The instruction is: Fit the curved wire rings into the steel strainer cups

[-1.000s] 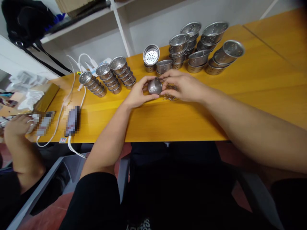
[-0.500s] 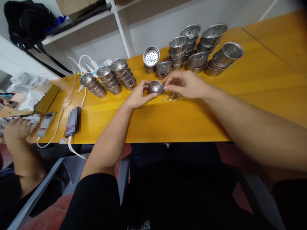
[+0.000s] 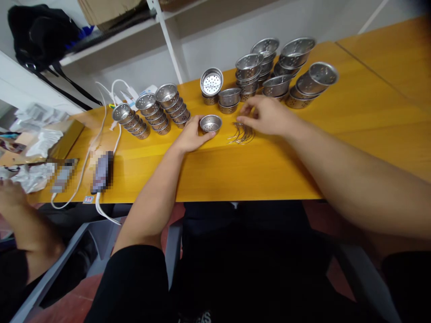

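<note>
My left hand (image 3: 192, 137) curls round a small metal strainer basket (image 3: 211, 124) with a holed bottom, thumb at its front and fingers at its left side. The basket stands upright on the table, its open mouth facing up. To its right lies a small pile of thin curved wires (image 3: 243, 134). Over the pile's back edge hovers my right hand (image 3: 264, 115), fingers bent and the thumb slightly apart from the forefinger. I see nothing between those fingertips; whether they touch a wire is hidden.
Stacks of strainer baskets (image 3: 173, 104) stand at left. More stacked baskets (image 3: 249, 74) stand behind my right hand, some tilted. A phone (image 3: 103, 172), white cables (image 3: 83, 168) and a box with plastic bags (image 3: 43, 141) lie further left. A co-worker's arm (image 3: 33, 229) is at the far left.
My right hand has left the basket's rim and moved right, over the wires. My left hand and the basket have shifted slightly left. The co-worker's hand has moved left.
</note>
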The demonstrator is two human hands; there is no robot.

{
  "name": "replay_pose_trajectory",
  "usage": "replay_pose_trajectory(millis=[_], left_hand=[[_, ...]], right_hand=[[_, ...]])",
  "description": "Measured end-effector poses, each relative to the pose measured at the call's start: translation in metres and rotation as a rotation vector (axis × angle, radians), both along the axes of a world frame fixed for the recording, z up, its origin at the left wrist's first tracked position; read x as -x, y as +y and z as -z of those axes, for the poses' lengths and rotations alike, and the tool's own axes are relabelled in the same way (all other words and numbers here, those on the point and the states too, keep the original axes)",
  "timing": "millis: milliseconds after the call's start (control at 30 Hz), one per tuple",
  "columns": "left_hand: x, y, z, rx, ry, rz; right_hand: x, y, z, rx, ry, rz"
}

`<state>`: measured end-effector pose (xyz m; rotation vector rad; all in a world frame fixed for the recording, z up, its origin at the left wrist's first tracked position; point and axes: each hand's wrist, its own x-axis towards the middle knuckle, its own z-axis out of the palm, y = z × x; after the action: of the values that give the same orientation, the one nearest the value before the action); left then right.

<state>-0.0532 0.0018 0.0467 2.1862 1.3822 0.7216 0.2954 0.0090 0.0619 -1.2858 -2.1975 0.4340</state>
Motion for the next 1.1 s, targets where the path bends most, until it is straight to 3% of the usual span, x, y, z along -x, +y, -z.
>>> replay_pose_trajectory(millis=[167, 333, 633, 1100], left_hand=[[0.001, 0.004, 0.007, 0.018, -0.038, 0.047], [0.0, 0.002, 0.006, 0.043, -0.086, 0.083], [-0.004, -0.002, 0.002, 0.071, -0.103, 0.1], [0.0, 0.009, 0.012, 0.013, -0.074, 0.069]], right_hand=[[0.004, 0.013, 0.017, -0.15, 0.16, 0.019], [-0.003, 0.031, 0.034, -0.144, 0.202, -0.041], [0.003, 0.038, 0.039, -0.127, 0.143, 0.023], [0.007, 0.008, 0.002, -0.035, 0.259, 0.1]])
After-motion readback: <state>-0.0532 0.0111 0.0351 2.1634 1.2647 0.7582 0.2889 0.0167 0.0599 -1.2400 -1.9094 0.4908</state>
